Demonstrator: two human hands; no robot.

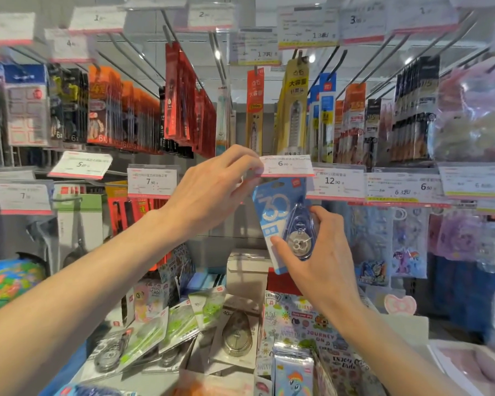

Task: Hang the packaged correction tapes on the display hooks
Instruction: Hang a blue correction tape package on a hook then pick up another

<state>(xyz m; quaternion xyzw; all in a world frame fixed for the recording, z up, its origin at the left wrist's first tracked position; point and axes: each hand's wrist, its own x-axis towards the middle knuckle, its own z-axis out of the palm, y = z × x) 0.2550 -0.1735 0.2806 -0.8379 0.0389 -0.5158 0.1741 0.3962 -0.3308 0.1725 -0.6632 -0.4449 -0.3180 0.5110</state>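
Note:
A blue packaged correction tape [275, 207], printed with a big "30", hangs tilted just under a white price tag [287, 166] marked 6.00. My right hand [317, 261] grips the pack's lower part, thumb on the card front and fingers around the clear blister. My left hand [212, 190] pinches the left end of that price tag and tips it upward. The display hook behind the tag is hidden, so I cannot tell whether the pack's hole is on it. More packaged correction tapes [180, 324], green and grey, lie in a loose pile below.
Rows of hooks with hanging stationery packs [180, 104] fill the wall above. Price tags [152, 181] line the middle row. Sticker sheets [306, 335] and a white box [246, 270] sit below; a globe [9, 281] is at the left.

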